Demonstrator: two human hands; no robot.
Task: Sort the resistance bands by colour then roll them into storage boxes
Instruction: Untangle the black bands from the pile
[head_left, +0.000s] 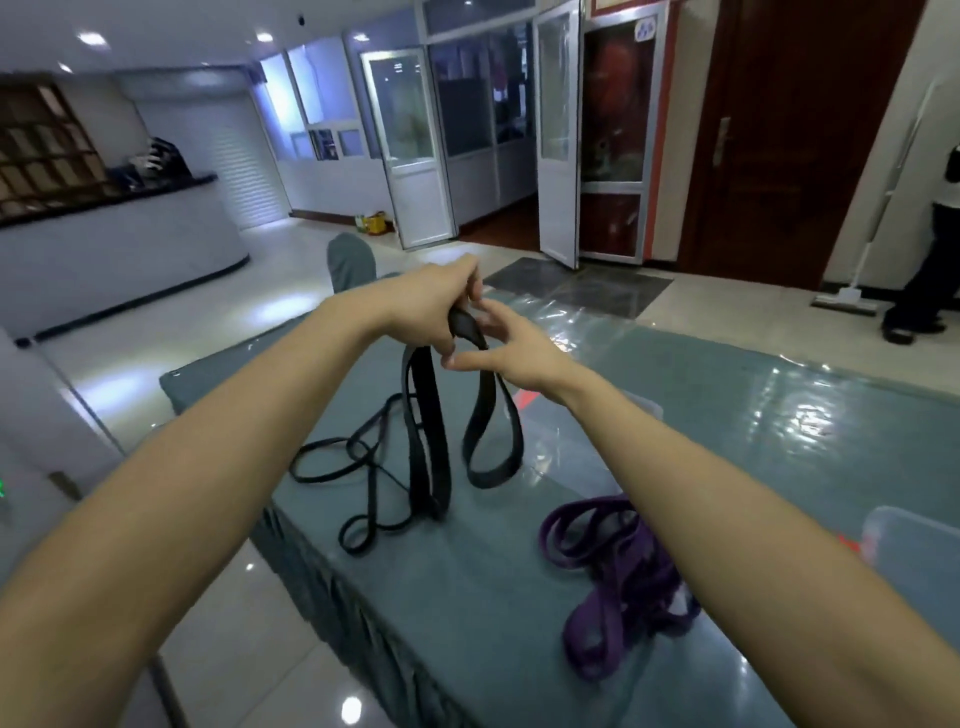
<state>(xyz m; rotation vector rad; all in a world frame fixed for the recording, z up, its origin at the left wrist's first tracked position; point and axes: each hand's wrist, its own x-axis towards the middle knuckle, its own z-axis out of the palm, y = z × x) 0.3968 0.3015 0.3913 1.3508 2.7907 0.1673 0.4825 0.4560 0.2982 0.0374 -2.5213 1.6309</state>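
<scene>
A wide black band (431, 467) hangs in long loops. A thin black band (319, 444) lies tangled at its 8 o'clock. Purple bands (618, 566) sit piled at 5 o'clock.

My left hand (431, 306) grips the folded top of a wide black band (428, 441), holding it up above the counter (493, 597). The band's loops hang down, and the lowest reach the teal cover. My right hand (514, 348) is just beside the left, fingers spread and fairly straight, fingertips at the band's top. Thinner black bands (358, 449) lie tangled on the counter to the left. A heap of purple bands (618, 566) lies nearer, to the right. A clear box (904, 540) sits at the right edge.
</scene>
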